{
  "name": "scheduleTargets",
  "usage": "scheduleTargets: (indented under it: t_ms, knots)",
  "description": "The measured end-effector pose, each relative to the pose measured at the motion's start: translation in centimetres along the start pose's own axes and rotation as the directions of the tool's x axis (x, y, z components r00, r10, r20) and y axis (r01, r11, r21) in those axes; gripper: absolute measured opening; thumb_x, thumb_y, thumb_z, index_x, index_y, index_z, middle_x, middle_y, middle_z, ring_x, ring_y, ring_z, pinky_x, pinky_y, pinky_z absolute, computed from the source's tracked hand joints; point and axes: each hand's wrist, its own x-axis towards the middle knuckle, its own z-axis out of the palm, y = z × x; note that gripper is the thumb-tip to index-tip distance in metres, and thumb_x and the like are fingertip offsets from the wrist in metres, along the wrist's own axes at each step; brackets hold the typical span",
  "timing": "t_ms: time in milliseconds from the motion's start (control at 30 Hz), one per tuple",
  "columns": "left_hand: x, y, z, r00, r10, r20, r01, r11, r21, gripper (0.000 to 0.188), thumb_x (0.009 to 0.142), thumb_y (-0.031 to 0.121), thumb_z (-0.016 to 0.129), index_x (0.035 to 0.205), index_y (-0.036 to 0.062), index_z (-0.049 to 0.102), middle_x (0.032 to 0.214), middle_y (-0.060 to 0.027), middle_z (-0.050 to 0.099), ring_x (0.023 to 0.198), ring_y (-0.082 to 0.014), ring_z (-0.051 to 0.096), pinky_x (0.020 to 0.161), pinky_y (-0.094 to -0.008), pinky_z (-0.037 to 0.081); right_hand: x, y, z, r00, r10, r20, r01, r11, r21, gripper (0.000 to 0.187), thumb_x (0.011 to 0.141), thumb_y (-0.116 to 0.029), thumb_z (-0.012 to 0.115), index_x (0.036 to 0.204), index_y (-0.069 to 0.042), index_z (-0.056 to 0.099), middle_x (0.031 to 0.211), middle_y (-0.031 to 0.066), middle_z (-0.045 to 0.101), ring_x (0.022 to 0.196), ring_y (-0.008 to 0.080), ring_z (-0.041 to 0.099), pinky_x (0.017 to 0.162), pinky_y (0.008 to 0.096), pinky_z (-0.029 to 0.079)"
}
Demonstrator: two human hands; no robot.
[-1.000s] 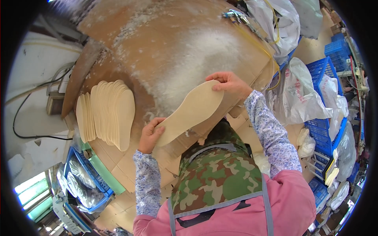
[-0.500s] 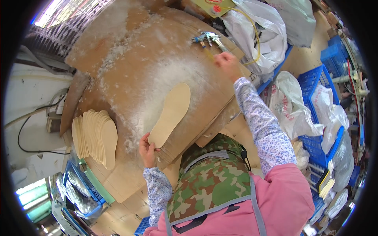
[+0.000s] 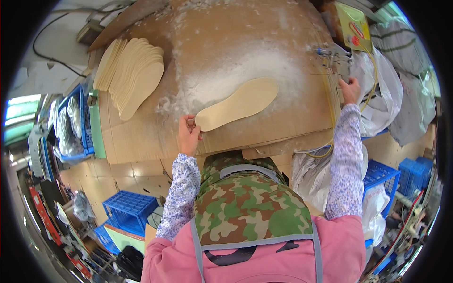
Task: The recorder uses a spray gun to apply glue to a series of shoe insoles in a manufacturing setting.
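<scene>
A pale beige insole lies slantwise on the cardboard-covered table, over a patch of white residue. My left hand pinches its narrow end at the near left, thumb and fingers closed at the edge. At the table's right side is a metal spray gun with a blue end, its handle slanting toward me. My right hand has its fingers curled at the lower end of that handle. The exact finger contact there is small and partly hidden. A fanned stack of similar insoles rests at the table's left.
A yellow hose runs from a yellow box at the far right. White plastic sacks crowd the right edge. Blue crates stand on the floor at lower left, and a lined blue bin adjoins the table's left side.
The whole view has turned, so the table now sits more squarely in front of me. My right hand, blurred before, is now at the spray gun's handle end. My left hand still grips the insole.
</scene>
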Motion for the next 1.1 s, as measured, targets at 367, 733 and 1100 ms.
scheduleTargets:
  t_ms: [367, 733, 1100]
  knots:
    - [0.9, -3.5, -0.2, 0.987, 0.139, -0.079, -0.117, 0.963, 0.242, 0.030, 0.077, -0.007, 0.051, 0.106, 0.0018, 0.050, 0.104, -0.0145, 0.052, 0.087, -0.0251, 0.056, 0.075, -0.0347, 0.047, -20.7, -11.7, -13.9, 0.663, 0.003, 0.749, -0.428, 0.822, 0.376, 0.024, 0.085, -0.014, 0.061, 0.105, -0.001, 0.058, 0.066, 0.0013, 0.054, 0.057, 0.0085, 0.051, 0.053, 0.0224, 0.039]
    - [-1.2, -3.3, -1.6, 0.845, 0.526, 0.097, -0.486, 0.677, 0.553, 0.062, 0.070, 0.002, 0.064, 0.128, 0.0086, 0.043, 0.126, -0.0103, 0.045, 0.123, -0.0308, 0.037, 0.103, -0.0454, 0.023, -32.3, -24.8, -10.1, 0.512, -0.277, 0.813, -0.057, 0.934, 0.354, 0.040, 0.085, -0.002, 0.056, 0.124, 0.001, 0.048, 0.101, 0.0123, 0.061, 0.094, 0.0173, 0.057, 0.084, 0.0269, 0.044]
    - [0.5, -3.8, -2.6, 0.809, 0.547, 0.213, -0.577, 0.670, 0.468, 0.071, 0.074, 0.003, 0.064, 0.136, 0.0087, 0.031, 0.135, -0.0102, 0.040, 0.132, -0.0325, 0.030, 0.109, -0.0545, 0.013, -35.5, -27.5, -6.5, 0.573, -0.291, 0.766, -0.039, 0.924, 0.380, 0.031, 0.088, -0.004, 0.058, 0.118, 0.000, 0.054, 0.100, 0.0136, 0.062, 0.089, 0.0216, 0.059, 0.081, 0.0300, 0.046]
